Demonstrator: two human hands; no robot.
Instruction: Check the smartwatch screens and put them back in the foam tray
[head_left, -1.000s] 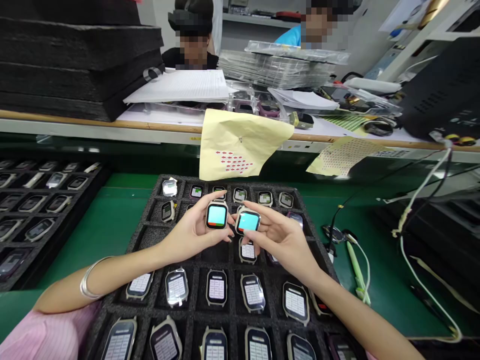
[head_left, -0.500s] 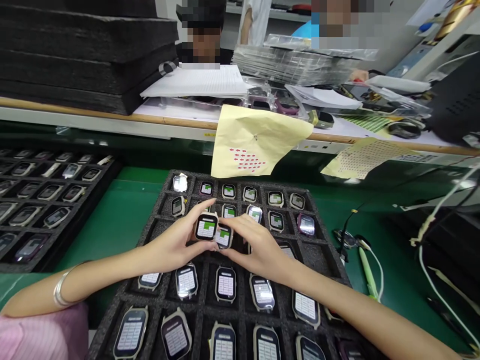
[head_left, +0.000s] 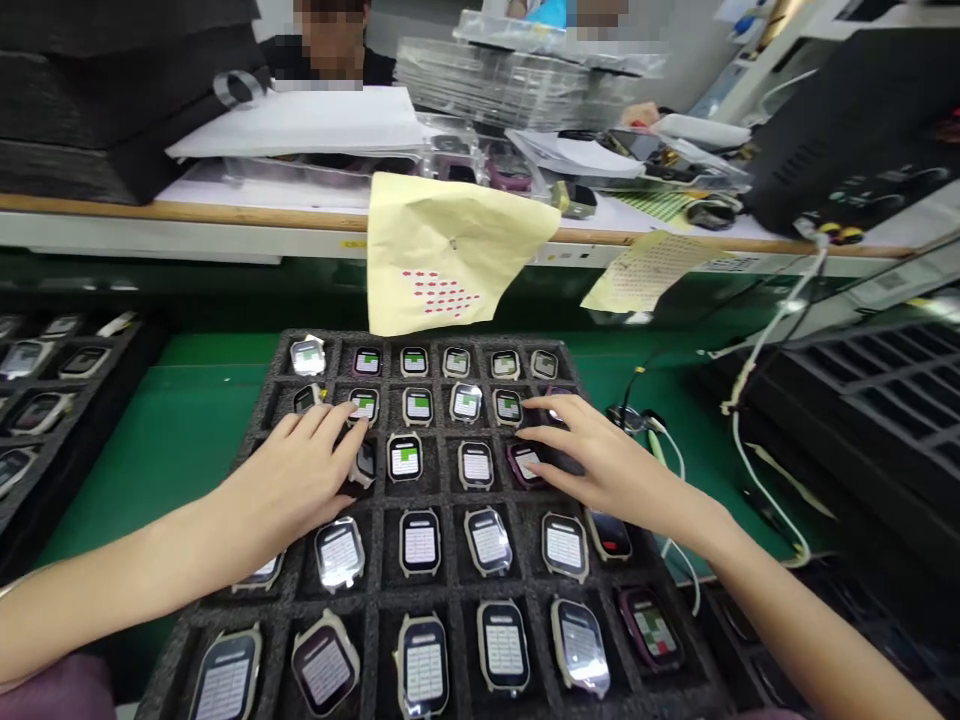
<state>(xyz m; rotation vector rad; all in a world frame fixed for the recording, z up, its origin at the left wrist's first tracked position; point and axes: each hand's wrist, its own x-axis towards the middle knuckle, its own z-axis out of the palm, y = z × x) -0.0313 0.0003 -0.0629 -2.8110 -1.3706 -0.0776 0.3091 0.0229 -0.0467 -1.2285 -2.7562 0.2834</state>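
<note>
A black foam tray (head_left: 259, 440) lies before me on the green mat, its pockets filled with several smartwatches whose screens are lit. My left hand (head_left: 296, 485) rests flat on the tray's left side, fingers stretched out, fingertips beside a tilted watch (head_left: 366, 462) in the third row. My right hand (head_left: 607, 465) hovers over the right side with fingers spread, thumb next to a dark pink watch (head_left: 525, 463), index finger pointing at a watch (head_left: 508, 406) in the second row. Neither hand holds anything. A watch with a green-white screen (head_left: 405, 458) sits between the hands.
A second tray of watches (head_left: 37, 400) lies at the left. A yellow sheet with red stickers (head_left: 450, 250) hangs from the raised shelf. Cables (head_left: 750, 420) and a green pen (head_left: 664, 465) lie to the right. Two people sit behind the shelf, beside stacked black foam (head_left: 112, 100).
Both hands held a watch up a second ago. The watches went down into the tray, and the hands have spread apart and opened over it.
</note>
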